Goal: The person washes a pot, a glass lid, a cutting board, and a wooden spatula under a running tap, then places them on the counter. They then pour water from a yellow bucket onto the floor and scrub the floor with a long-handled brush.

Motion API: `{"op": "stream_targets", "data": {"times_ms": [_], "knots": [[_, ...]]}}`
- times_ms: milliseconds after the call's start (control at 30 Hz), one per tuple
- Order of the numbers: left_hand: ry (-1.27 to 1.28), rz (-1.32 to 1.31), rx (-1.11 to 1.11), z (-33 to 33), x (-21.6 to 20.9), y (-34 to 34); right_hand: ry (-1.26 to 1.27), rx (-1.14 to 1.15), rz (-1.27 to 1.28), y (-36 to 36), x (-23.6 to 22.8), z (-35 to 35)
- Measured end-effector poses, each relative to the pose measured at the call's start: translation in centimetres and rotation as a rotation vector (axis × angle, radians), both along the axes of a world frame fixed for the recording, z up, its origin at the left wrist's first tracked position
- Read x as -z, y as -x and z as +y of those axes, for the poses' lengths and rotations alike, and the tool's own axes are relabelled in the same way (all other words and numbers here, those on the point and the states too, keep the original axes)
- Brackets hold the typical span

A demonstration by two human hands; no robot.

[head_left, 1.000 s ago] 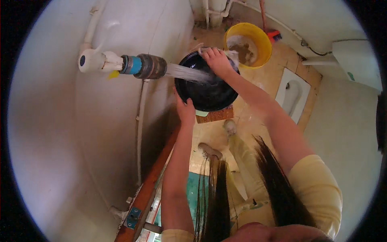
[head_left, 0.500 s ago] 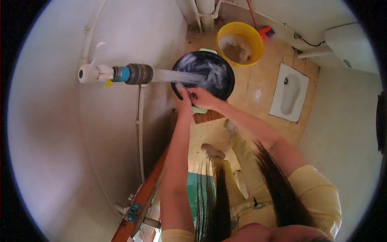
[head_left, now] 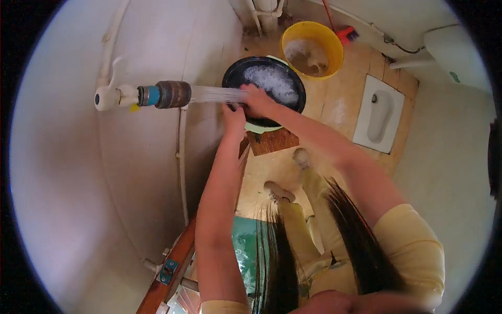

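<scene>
Black and round, a basin point(head_left: 234, 77) tilts near the floor's left edge, just beside the wall point(head_left: 157, 172), with white foam point(head_left: 274, 81) spread inside it. The left hand point(head_left: 234, 120) holds its near-left rim, the grip pinching that edge between thumb and fingers. The right hand point(head_left: 257, 102) reaches inside, where a stream of water point(head_left: 214, 94) strikes it; whether its fingers are spread or pressed together cannot be told. Good rinsing here probably calls for a firm left grip on the slippery rim, while the right hand rubs the surface all round and the water's force lands well inside, to limit splashing.

Below the basin show the rim of a pale green tub point(head_left: 259, 129) and a brown board point(head_left: 274, 143); how they touch is hidden. The water comes from a tap with a blue band point(head_left: 151, 96) on the left wall. Toward the floor's far edge stand a yellow bucket point(head_left: 334, 52) holding murky liquid and a red brush point(head_left: 345, 35). A white squat toilet point(head_left: 379, 118) lies by the floor's right edge.
</scene>
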State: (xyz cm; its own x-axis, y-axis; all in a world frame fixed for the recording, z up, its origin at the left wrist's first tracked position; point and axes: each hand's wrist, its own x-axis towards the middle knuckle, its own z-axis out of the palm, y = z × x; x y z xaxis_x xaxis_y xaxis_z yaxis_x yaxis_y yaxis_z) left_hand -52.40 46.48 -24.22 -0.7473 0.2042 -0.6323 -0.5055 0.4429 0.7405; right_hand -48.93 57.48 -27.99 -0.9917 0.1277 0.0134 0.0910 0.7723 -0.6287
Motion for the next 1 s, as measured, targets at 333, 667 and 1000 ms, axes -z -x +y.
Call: {"op": "stream_targets", "data": {"times_ms": [333, 667, 1000], "knots": [[-0.017, -0.225, -0.274, 5.2, -3.7, 3.1, 1.019, 0.105, -0.457, -2.1, -5.7, 10.7], [-0.353, -0.634, -0.332, 6.1, -2.9, 4.1, -0.042, 0.564, 0.666, -3.1, -8.9, 4.0], [-0.447, -1.175, -0.693, 5.9, -4.1, 2.6, 0.535, 0.620, 0.617, 1.1, -5.8, 12.5]]}}
